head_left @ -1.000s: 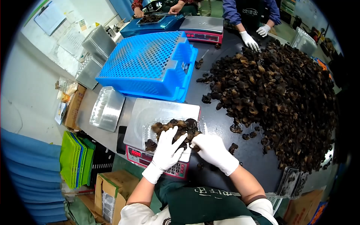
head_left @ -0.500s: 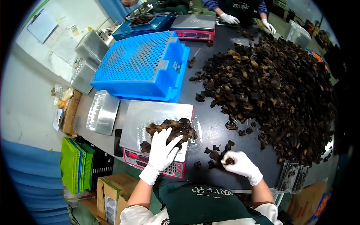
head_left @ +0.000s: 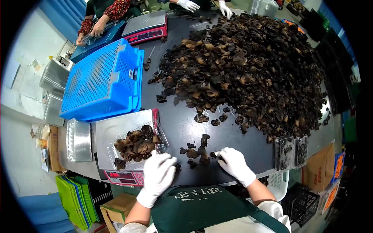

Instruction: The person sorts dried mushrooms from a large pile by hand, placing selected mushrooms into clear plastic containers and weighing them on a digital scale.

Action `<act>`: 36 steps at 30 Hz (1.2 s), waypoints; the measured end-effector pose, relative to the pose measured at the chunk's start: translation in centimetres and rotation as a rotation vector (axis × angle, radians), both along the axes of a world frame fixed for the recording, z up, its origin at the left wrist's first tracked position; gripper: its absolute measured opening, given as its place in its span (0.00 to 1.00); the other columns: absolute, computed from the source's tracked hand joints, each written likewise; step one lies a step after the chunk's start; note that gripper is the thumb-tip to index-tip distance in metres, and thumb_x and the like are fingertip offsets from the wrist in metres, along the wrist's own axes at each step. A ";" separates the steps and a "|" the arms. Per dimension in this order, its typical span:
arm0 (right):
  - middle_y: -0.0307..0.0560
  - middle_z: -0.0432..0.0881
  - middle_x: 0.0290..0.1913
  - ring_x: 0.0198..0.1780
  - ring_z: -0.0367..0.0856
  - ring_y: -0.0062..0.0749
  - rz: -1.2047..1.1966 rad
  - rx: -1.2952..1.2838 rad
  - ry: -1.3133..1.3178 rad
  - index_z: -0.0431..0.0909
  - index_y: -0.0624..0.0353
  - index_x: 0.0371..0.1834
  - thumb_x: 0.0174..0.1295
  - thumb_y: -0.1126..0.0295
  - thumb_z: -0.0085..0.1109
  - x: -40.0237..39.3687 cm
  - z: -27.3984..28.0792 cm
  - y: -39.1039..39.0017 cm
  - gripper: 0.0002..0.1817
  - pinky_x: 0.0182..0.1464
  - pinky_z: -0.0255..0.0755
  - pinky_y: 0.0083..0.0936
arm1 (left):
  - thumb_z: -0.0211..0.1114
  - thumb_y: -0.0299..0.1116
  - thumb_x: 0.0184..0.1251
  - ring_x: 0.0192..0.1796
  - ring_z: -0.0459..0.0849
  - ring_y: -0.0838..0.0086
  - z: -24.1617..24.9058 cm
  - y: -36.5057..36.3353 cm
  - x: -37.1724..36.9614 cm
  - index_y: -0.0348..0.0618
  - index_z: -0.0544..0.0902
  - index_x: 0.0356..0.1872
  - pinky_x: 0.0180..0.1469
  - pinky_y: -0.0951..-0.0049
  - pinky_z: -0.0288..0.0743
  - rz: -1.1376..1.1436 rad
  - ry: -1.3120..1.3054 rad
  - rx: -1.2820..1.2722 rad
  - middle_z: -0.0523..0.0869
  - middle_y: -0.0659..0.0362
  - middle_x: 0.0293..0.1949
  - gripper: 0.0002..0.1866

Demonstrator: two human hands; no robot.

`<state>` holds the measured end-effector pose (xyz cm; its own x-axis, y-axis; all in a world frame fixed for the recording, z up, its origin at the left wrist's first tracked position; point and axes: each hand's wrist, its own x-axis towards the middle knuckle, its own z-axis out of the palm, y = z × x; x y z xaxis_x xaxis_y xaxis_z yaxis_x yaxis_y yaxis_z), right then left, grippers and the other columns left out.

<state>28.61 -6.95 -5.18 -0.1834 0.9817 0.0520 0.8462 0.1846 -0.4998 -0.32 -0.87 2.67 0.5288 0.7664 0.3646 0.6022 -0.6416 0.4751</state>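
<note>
My left hand [head_left: 158, 174], white-gloved, is over the right front corner of a red and silver scale [head_left: 105, 126]. Its fingers are loosely bent and a little apart, with a dark wood ear piece [head_left: 178, 167] beside the fingertips. On the scale lies a clear plastic tray [head_left: 112, 153] heaped with brown-black wood ear mushrooms [head_left: 136, 144]. My right hand [head_left: 235, 166], also gloved, pinches a small wood ear mushroom [head_left: 213, 155] low over the dark table. Several loose wood ears [head_left: 193, 153] lie between my hands.
A large wood ear pile [head_left: 248, 70] covers the table's far right. Blue crates [head_left: 97, 85] and stacked clear trays [head_left: 79, 139] stand at left. Filled clear boxes [head_left: 284, 153] sit at the right edge. Co-workers' hands [head_left: 100, 26] and another scale [head_left: 144, 27] are across the table.
My left hand has come off the mushrooms in the tray, toward the scale's front right corner. My right hand remains by the loose pieces. The view has shifted right, and another co-worker's arms show at far left.
</note>
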 end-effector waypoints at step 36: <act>0.49 0.83 0.46 0.49 0.81 0.47 0.356 0.127 0.492 0.80 0.57 0.49 0.56 0.72 0.63 -14.0 6.2 11.1 0.16 0.54 0.75 0.38 | 0.51 0.22 0.68 0.57 0.79 0.60 -4.8 3.0 -14.8 0.38 0.82 0.50 0.64 0.64 0.68 0.728 -0.226 -0.053 0.82 0.51 0.52 0.14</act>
<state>14.63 4.11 0.98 -0.4228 0.8454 0.3265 0.3976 0.4968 -0.7715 -15.08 2.11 -2.08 -0.1992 0.9127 0.3569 0.7490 -0.0931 0.6560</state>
